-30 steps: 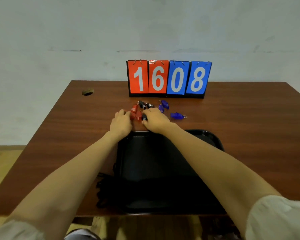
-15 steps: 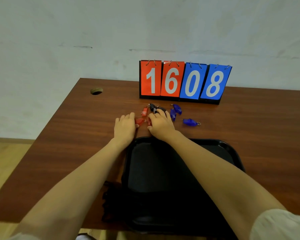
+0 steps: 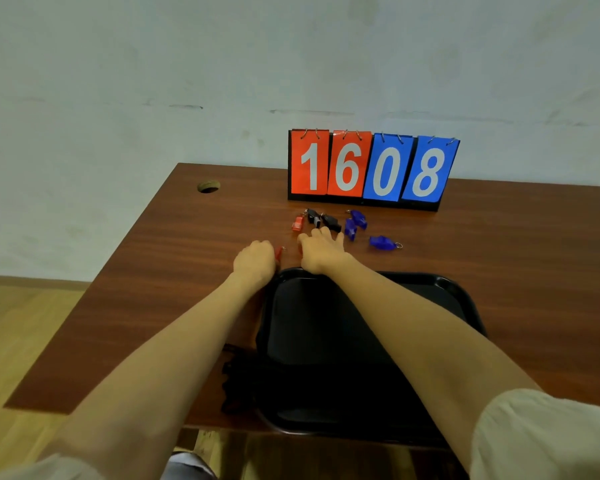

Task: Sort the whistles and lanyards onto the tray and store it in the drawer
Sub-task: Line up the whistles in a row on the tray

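Sleeves of pale woven cloth (image 3: pixel 548 434) cover the upper arms at the near edge; both forearms are bare.

Tray (image 3: pixel 447 292): black, smooth, rectangular with rounded corners and a raised rim. It sits on the table (image 3: pixel 153 289), a flat top of dark reddish wood grain, with its near rim at the table's front edge. The right forearm crosses it.

Lanyards (image 3: pixel 232 382): a black corded bundle, bunched against the tray's left rim, on the table and not on the tray.

Left hand (image 3: pixel 255 263): clenched, knuckles up, just beyond the tray's far left corner. It grasps a red whistle (image 3: pixel 278 252), of which only one end and a metal ring show, pointing right.

Right hand (image 3: pixel 321 251): released, fingers stretched forward and flat on the table, tips near the black whistles (image 3: pixel 331 222).

Whistles on the table beyond the hands, all off the tray, of glossy moulded plastic:
- Second red whistle (image 3: pixel 298 223), long axis near to far.
- Two black whistles, side by side, long axes running far-left to near-right.
- Two blue whistles (image 3: pixel 358 218), close together, translucent.
- Third blue whistle (image 3: pixel 381 242), set apart to the right, long axis across the table, ring at its right end.

Scoreboard (image 3: pixel 371 168): upright flip cards on wire rings, two red and two blue, reading 1608.

Round hole (image 3: pixel 208 187) in the far left corner. Plain pale wall (image 3: pixel 153 64) behind.
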`<action>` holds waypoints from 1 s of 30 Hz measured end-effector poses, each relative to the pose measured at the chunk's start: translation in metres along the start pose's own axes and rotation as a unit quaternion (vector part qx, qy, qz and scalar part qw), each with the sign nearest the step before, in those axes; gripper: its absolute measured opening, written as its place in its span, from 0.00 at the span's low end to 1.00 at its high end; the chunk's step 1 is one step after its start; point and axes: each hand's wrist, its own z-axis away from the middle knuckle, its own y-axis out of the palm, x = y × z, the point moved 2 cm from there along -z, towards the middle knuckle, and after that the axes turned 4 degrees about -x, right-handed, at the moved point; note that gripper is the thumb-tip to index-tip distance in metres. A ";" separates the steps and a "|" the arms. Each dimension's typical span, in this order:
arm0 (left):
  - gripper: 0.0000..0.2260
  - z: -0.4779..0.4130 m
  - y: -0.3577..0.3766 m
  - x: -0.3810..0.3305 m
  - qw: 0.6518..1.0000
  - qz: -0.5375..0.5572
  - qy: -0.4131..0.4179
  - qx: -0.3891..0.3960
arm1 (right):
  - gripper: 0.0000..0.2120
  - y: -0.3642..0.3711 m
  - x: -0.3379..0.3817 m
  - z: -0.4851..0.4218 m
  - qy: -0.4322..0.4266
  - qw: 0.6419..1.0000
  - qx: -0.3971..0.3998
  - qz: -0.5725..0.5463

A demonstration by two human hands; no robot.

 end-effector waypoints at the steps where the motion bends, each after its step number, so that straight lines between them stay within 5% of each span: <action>1: 0.11 0.001 -0.001 0.001 1.000 0.004 -0.005 0.005 | 0.25 0.000 0.000 0.001 0.001 1.000 -0.002 0.006; 13: 0.14 0.034 -0.023 -0.020 0.974 0.167 -0.006 -0.151 | 0.23 -0.023 -0.017 0.051 -0.018 0.965 -0.250 -0.078; 23: 0.16 0.083 0.019 -0.033 0.998 -0.048 0.018 -0.043 | 0.23 0.006 -0.042 0.099 0.004 0.981 -0.181 -0.066; 30: 0.24 0.086 0.016 -0.036 0.992 -0.076 0.034 -0.096 | 0.24 0.017 -0.048 0.110 0.004 0.991 -0.123 -0.054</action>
